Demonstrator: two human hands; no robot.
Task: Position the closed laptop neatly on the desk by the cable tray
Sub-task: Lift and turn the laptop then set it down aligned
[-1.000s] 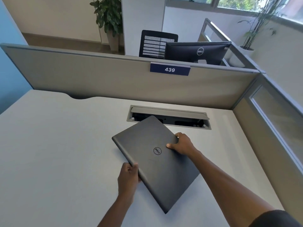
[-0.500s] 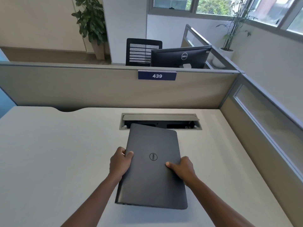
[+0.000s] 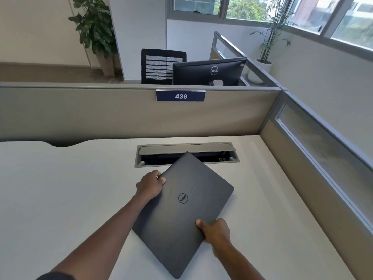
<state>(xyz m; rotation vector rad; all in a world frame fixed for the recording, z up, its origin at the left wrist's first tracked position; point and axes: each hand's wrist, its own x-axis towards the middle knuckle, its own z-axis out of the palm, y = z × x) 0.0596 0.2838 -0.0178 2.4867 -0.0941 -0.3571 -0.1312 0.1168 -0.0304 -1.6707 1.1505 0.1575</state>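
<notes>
A closed dark grey laptop (image 3: pixel 182 215) with a round logo on its lid lies turned diagonally on the white desk (image 3: pixel 66 195). Its far corner overlaps the front rim of the open grey cable tray (image 3: pixel 187 148), a recess set into the desk. My left hand (image 3: pixel 149 185) grips the laptop's upper left edge, thumb on the lid. At the lower right edge my right hand (image 3: pixel 216 232) holds on the same way. The underside of the laptop is hidden.
A beige partition (image 3: pixel 121 114) with a blue "439" sign (image 3: pixel 180 96) closes the desk's far side, and a glazed partition (image 3: pixel 314 142) runs along the right. Beyond stand a black monitor (image 3: pixel 209 71), a mesh chair (image 3: pixel 161 65) and potted plants.
The laptop has turned clockwise: from slanting left, through nearly straight, to slanting right. My left hand slid up the left edge and my right hand moved down toward me.
</notes>
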